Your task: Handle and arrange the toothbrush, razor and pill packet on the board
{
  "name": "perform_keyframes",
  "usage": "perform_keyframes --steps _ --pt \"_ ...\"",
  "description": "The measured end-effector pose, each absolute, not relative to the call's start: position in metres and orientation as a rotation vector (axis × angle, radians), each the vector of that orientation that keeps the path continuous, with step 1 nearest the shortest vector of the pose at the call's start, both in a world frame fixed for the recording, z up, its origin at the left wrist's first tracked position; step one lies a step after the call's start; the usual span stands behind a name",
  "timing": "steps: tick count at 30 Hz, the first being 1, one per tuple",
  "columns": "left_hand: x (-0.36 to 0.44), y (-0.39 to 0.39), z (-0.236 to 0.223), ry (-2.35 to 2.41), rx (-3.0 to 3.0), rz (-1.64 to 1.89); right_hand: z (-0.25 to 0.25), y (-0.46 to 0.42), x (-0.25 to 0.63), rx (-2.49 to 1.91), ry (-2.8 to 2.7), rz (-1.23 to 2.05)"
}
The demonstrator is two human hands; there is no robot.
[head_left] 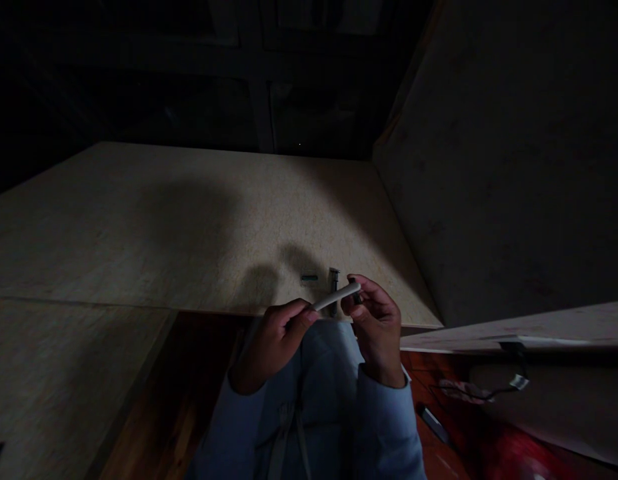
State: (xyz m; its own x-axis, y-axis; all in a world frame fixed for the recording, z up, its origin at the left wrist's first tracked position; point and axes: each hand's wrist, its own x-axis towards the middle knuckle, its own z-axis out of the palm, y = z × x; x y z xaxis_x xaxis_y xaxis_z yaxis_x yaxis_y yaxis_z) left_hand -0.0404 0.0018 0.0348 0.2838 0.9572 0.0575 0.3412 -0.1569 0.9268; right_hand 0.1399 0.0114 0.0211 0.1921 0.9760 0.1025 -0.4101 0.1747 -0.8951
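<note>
Over the near edge of the table, my left hand [279,337] pinches the lower end of a slim white handle [336,295], which slants up to the right. My right hand [376,323] is closed around a small dark piece [356,293] at the handle's upper end. It looks like a razor head, but poor light hides the details and whether the two are joined. Just beyond the handle lies a dark, T-shaped razor [334,277], partly covered by the handle. To its left is a small clear case with a dark green strip [309,277].
The pale tabletop [189,233] stretches away to a dark window. A patterned panel [513,167] rises on the right. Below it, a cable [521,373], a grey oblong object [433,423] and a red bag [523,453] are near the floor. Wood [153,427] shows at lower left.
</note>
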Motion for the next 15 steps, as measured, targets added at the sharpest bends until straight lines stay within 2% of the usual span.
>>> perform_keyframes --steps 15 --pt "-0.028 -0.001 0.040 1.239 1.637 0.963 0.023 0.010 0.141 -0.813 -0.782 1.231"
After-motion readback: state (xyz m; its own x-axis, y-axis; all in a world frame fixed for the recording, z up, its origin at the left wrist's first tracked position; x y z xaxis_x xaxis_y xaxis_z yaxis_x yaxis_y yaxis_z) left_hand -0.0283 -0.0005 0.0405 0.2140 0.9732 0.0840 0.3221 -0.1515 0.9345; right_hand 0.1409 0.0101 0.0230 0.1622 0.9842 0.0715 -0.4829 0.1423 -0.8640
